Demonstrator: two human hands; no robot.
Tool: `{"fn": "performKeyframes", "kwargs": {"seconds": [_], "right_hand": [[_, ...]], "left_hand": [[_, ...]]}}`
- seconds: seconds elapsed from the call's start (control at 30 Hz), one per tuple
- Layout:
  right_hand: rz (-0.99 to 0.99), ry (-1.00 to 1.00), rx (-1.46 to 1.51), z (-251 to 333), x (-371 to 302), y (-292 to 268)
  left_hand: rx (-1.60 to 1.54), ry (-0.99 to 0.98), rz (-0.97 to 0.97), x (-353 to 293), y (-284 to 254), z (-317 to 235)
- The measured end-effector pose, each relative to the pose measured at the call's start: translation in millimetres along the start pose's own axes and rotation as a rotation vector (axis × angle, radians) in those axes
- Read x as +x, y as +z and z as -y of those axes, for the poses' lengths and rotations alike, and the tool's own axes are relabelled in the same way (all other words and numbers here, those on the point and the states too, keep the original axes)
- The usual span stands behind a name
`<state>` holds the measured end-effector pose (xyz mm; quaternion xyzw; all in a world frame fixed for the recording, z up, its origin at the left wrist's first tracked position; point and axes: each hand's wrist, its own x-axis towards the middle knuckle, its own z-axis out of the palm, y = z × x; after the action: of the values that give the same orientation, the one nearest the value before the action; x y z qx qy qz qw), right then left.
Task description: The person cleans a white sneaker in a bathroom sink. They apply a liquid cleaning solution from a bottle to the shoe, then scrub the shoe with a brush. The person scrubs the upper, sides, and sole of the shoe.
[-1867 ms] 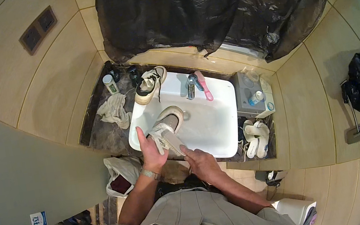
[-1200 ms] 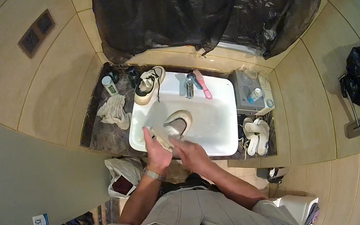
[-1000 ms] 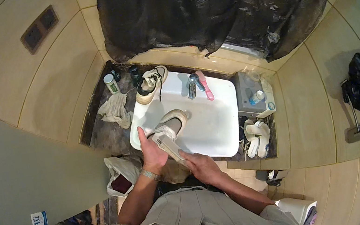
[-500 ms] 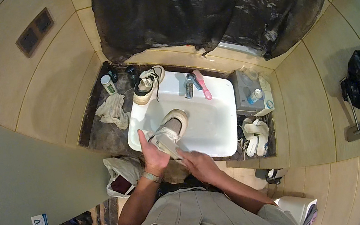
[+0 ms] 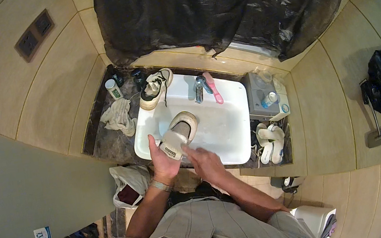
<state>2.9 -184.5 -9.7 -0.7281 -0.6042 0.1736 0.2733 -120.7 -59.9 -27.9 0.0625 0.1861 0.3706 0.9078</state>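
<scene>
A white sneaker [image 5: 189, 120] with a grey lining is tilted over the near left part of the white sink [image 5: 233, 137], toe pointing away from me. Its pale tongue [image 5: 172, 153] is folded out toward me and bears dark print. My left hand [image 5: 164, 164], wearing a metal watch, supports the sneaker from below, thumb up along its left side. Curled fingers of my right hand [image 5: 206, 165] meet the tongue's right edge; blur hides what they grip. The matching sneaker [image 5: 151, 94], with dark laces, rests on the sink's far left corner.
Behind the basin stands a chrome faucet [image 5: 200, 92], a pink brush [image 5: 213, 89] beside it. A crumpled white cloth [image 5: 119, 117] and bottles [image 5: 113, 89] occupy the left counter. White sandals [image 5: 271, 143] and a grey box [image 5: 259, 95] are on the right. A white bag [image 5: 128, 183] sits below left.
My right hand has shifted slightly up and away from me along the tongue. The tongue now lies flatter, its print facing up. My left hand stays nearly in place.
</scene>
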Motion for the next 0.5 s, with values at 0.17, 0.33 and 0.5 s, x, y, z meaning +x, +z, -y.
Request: {"fn": "performKeyframes", "kwargs": {"seconds": [0.17, 0.33, 0.5], "right_hand": [[-0.103, 0.032, 0.022, -11.4, 18.6, 7.9], [-0.065, 0.005, 0.356, -4.5, -44.0, 21.0], [-0.205, 0.029, 0.022, -13.5, 7.6, 9.6]], "left_hand": [[-0.005, 0.099, 0.024, 2.2, 8.5, 1.7], [-0.002, 0.121, 0.009, 0.6, 2.0, -7.7], [-0.023, 0.012, 0.01, 0.3, -2.8, -0.3]]}}
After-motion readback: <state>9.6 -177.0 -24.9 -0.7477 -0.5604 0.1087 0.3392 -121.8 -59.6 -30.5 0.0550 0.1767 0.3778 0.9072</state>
